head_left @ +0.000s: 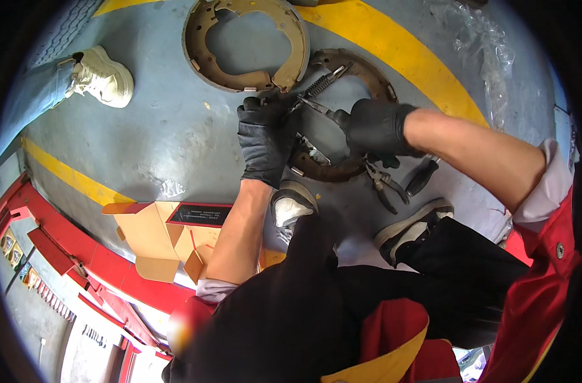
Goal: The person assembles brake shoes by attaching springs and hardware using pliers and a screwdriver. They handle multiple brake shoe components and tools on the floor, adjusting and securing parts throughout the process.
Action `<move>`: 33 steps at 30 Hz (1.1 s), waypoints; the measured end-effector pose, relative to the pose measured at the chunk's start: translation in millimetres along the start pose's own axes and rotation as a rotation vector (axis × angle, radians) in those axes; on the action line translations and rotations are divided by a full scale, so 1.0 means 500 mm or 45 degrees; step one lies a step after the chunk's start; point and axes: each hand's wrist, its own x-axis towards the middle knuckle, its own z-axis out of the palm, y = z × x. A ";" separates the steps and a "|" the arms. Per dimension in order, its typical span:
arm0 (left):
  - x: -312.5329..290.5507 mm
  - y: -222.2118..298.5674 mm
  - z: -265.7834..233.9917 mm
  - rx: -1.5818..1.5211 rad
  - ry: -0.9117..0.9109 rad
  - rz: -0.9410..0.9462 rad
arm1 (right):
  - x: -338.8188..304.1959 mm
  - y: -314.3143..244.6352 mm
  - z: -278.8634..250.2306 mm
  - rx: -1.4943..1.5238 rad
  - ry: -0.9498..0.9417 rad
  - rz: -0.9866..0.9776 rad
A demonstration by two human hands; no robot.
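Observation:
My left hand (265, 143), in a black glove, is closed at the lower end of a dark metal rod with a coil spring (317, 85). Its fingers hide where they grip. My right hand (377, 127), also gloved, is wrapped round a hand tool with a tapered metal tip (317, 108), which looks like pliers. That tip points left and touches or nearly touches the spring rod. Beneath the hands lie worn curved brake shoes, one at the back (364, 70) and one nearer me (329, 171). A silvery metal piece (314, 150) rests by the nearer shoe.
Another pair of brake shoes (198, 48) lies beyond my left hand. Pliers (383, 185) and a screwdriver (423, 177) are on the floor at right. An open cardboard box (151, 233) stands at lower left. Clear plastic wrap (492, 60) lies far right; another person's shoe (105, 76) is at left.

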 end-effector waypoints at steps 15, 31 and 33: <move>0.004 0.005 -0.012 0.043 -0.048 -0.003 | -0.012 -0.029 -0.035 0.257 -0.094 0.209; -0.002 0.006 -0.017 -0.032 -0.016 -0.010 | -0.005 -0.029 -0.012 0.213 0.005 0.194; -0.003 0.002 -0.015 -0.042 0.006 0.005 | -0.002 -0.033 -0.009 0.035 0.044 0.122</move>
